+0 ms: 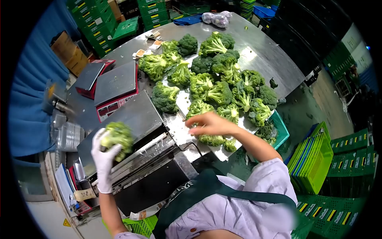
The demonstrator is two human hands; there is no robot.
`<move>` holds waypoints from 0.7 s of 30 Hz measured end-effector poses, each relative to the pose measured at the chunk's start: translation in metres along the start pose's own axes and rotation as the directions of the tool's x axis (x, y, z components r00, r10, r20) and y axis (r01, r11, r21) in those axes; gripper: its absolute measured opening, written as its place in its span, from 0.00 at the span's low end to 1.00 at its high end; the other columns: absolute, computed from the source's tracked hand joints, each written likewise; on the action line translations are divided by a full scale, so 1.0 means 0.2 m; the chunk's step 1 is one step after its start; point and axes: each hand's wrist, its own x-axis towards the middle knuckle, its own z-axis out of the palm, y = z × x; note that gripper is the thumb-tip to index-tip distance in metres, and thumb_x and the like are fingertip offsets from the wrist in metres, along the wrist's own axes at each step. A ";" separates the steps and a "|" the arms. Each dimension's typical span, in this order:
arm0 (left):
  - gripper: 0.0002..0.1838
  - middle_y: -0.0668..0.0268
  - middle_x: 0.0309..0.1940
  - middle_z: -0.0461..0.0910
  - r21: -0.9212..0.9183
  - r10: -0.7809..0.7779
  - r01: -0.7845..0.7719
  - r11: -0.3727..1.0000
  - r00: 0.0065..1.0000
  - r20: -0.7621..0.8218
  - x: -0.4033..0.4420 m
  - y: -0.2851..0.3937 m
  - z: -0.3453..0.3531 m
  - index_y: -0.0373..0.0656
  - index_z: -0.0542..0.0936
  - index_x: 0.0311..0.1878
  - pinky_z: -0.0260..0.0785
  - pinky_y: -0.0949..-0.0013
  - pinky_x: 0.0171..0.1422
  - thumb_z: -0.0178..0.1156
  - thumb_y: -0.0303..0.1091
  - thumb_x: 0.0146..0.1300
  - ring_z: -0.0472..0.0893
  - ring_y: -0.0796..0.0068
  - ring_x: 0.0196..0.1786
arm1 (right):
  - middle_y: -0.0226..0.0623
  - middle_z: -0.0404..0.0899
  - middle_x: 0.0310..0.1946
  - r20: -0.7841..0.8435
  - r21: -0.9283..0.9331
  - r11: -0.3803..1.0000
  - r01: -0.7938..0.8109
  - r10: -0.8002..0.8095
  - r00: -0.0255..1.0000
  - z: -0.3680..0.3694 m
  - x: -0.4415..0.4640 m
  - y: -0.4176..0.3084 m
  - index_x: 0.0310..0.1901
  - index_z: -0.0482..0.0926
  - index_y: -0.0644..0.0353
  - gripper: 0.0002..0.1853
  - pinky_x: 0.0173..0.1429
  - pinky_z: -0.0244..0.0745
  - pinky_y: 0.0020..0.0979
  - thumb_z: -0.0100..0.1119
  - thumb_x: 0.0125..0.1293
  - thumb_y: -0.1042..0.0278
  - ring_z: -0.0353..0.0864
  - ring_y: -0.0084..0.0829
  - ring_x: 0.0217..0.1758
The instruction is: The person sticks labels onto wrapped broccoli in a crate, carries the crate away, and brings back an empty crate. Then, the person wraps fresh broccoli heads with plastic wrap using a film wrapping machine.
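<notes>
My left hand (104, 153), in a white glove, is closed around a broccoli head (119, 137) above the flat metal plate of a wrapping machine (135, 115). The broccoli is slightly blurred. My bare right hand (209, 124) hovers at the near edge of a heap of broccoli (211, 89) on the metal table, its fingers apart and curved. I see nothing between those fingers. Several heads in the heap lie with their cut stems showing, and the right hand hides part of the nearest ones.
Two red scales (115, 85) stand left of the heap. Clear plastic trays (69, 135) are stacked at the far left. A teal crate (280, 129) holds broccoli trimmings below the table's right edge. Green baskets (312, 159) and stacked green crates (350, 155) stand to the right.
</notes>
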 end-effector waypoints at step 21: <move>0.31 0.58 0.49 0.71 0.570 -0.015 0.031 0.821 0.999 -0.033 0.35 -0.45 -0.24 0.35 0.74 0.48 0.63 0.69 0.58 0.72 0.40 0.41 0.73 0.65 0.52 | 0.40 0.83 0.34 -0.870 -0.278 0.456 -0.846 0.253 0.423 -0.84 -0.73 0.46 0.39 0.82 0.58 0.17 0.41 0.75 0.39 0.66 0.51 0.56 0.82 0.41 0.38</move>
